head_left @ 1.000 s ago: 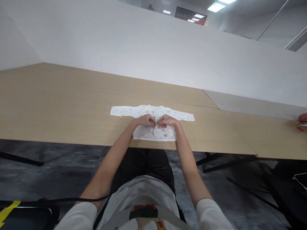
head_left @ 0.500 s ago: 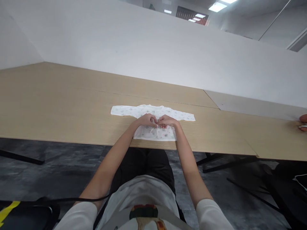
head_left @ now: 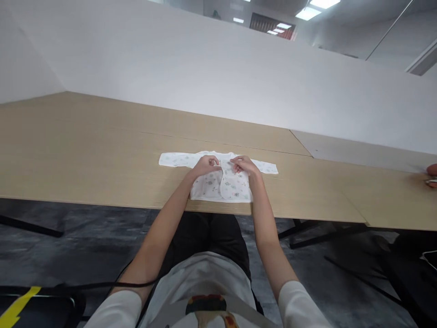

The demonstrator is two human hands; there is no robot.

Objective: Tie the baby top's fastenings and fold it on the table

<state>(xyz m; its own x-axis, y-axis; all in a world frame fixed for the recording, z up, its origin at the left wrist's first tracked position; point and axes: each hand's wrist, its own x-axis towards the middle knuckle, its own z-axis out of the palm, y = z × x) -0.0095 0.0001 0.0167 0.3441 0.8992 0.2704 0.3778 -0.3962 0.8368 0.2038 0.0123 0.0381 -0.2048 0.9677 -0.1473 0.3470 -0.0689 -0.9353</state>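
Observation:
A small white baby shirt (head_left: 235,187) with a scattered print lies spread on the table, both long sleeves stretched out sideways. Its front has one panel overlapping the other, with a curved edge running down the middle. My left hand (head_left: 205,165) is over the left chest of the shirt, thumb and fingers apart with nothing visible between them. Across the front edge, my right hand (head_left: 245,165) hovers at the right chest, its fingers loosely bent and apart. Whether the fingertips touch the cloth is hard to see.
The wooden table (head_left: 102,150) runs wide to both sides, with a white partition (head_left: 191,68) behind it. At the far right edge another person's hand (head_left: 432,171) shows partly. A black chair (head_left: 44,305) with yellow tape stands at lower left.
My hands were together at the middle of the shirt front, fingers pinched on the cloth. They have let go, separated and moved slightly up the shirt, uncovering the front edge.

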